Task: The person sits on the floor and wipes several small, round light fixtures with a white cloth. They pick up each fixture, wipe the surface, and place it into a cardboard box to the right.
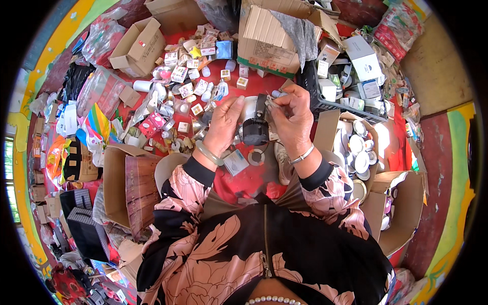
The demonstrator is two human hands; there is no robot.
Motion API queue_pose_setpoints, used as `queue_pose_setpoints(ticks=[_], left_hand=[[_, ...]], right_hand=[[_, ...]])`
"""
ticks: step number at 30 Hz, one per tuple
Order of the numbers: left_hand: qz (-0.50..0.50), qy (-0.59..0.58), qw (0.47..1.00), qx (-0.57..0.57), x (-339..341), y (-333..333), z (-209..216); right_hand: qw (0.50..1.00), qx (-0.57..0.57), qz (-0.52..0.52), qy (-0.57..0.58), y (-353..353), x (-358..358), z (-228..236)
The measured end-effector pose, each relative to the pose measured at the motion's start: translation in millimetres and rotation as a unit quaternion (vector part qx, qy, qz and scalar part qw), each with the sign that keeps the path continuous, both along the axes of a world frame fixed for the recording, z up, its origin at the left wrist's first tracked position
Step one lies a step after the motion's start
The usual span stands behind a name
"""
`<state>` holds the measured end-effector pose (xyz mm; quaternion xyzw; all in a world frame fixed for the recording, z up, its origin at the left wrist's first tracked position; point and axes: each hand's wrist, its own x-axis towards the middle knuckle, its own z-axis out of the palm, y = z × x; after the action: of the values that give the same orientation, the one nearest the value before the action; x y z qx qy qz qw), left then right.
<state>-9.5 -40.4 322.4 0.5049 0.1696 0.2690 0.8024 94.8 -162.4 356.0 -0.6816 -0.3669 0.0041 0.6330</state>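
Both hands are raised over the red floor in front of my lap. A small fitting, which looks like a spotlight with a black ribbed cylinder point(255, 133) and a white part, is between them. My left hand point(222, 126) pinches its white side between thumb and fingers. On the other side my right hand point(295, 119) has its fingers pinched around a small greyish piece by the black bracket; whether that piece belongs to the fitting, I cannot tell. Below the fitting lie a white card-like box point(235, 162) and a ring-shaped disc point(256, 157).
Small boxes and bulbs point(188, 89) litter the floor ahead. A large carton point(269, 43) stands beyond my hands. To the right are a black crate point(317, 104) of packaged goods and a carton point(325, 133) of round white lamps. An open carton point(116, 178) stands left of my knees.
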Motion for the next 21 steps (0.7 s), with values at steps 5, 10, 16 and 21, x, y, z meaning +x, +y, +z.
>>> queue_pose_setpoints(ticks=[5,10,16,21], left_hand=[[0.022,0.015,0.999,0.045,-3,0,1],[0.074,0.026,0.997,-0.002,0,-2,17],[0.108,0.046,0.99,0.082,-4,17,1],[0.093,0.128,0.956,0.248,-3,9,11]], right_hand=[[0.996,-0.091,0.005,-0.022,0,1,11],[0.965,-0.1,-0.111,-0.217,6,40,-13],[0.997,0.0,0.006,-0.072,-7,34,3],[0.97,-0.022,0.092,-0.224,11,1,7]])
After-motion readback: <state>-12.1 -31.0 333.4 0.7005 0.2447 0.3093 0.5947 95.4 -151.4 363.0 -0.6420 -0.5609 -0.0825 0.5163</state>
